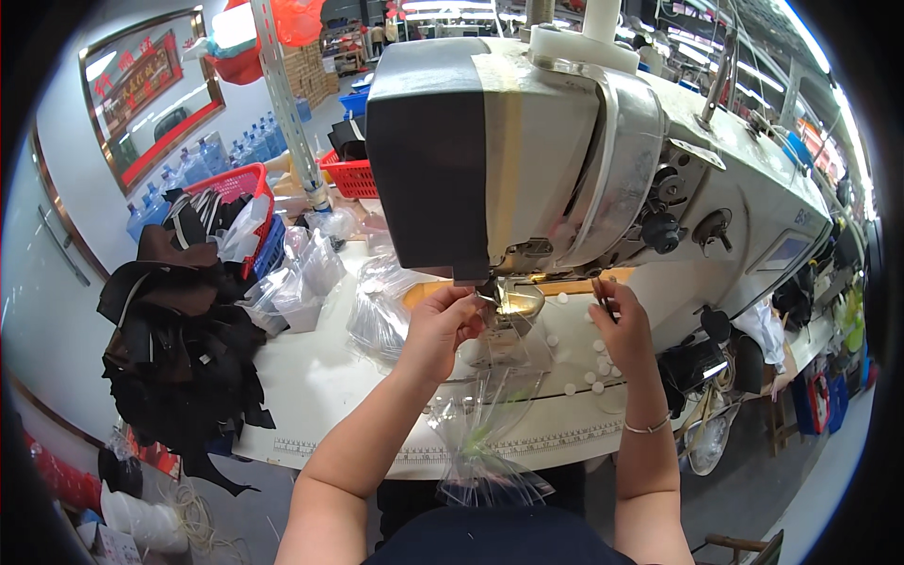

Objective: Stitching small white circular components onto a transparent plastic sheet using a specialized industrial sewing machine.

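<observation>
A large grey-and-white sewing machine [541, 160] stands in front of me, its lit needle area [513, 299] low at the middle. Just left of the needle, my left hand [441, 328] is closed in a pinch; what lies between its fingertips is too small to name. My right hand [623, 325] is raised right of the needle, closed on a slim dark tool with two narrow prongs [604, 296]. From below the needle a clear plastic sheet [476, 428] drapes over the table's front edge towards my lap. Several small white discs [590, 378] lie scattered near my right hand.
Clear plastic pieces [377, 306] are heaped left of the machine. Black material scraps [179, 358] hang off the table's left side by a red basket [256, 184]. A measuring tape strip [556, 438] runs along the front edge. A dark box-shaped device [692, 367] sits at right.
</observation>
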Available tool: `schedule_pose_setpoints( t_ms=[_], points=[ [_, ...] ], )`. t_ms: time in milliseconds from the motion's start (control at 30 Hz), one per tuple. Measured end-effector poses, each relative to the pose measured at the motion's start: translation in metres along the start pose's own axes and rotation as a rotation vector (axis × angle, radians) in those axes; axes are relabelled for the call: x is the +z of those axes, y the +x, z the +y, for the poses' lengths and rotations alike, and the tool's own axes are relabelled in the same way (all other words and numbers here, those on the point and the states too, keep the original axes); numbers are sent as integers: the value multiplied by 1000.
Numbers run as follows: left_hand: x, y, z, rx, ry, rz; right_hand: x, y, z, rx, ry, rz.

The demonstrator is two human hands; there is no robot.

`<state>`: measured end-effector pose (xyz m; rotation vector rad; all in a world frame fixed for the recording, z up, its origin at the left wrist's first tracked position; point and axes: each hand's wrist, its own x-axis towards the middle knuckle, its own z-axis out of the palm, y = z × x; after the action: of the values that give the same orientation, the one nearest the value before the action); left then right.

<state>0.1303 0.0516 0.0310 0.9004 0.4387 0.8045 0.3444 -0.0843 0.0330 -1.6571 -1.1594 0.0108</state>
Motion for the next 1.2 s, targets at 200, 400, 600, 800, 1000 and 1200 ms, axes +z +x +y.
schedule_pose_setpoints(
  t_ms=[200, 400, 600, 800, 1000, 1200],
  points=[
    [-16, -26, 16, 140, -219, 189, 13, -49, -21, -136, 12, 58],
    [-31, -94, 8, 274, -68, 186, 58, -75, -90, -504, 16, -165],
    [-37, -128, 10, 253, -8, 205, 98, -73, -113, -722, -44, -128],
    [-41, -137, 7, 320, 44, 189, 102, -72, -118, -782, -3, -154],
    [-35, -137, 8, 267, 4, 166, 101, -82, -114, -478, 268, -169],
    [-33, -136, 5, 273, 93, 167, 87, -79, -117, -675, -18, -179]
  ],
)
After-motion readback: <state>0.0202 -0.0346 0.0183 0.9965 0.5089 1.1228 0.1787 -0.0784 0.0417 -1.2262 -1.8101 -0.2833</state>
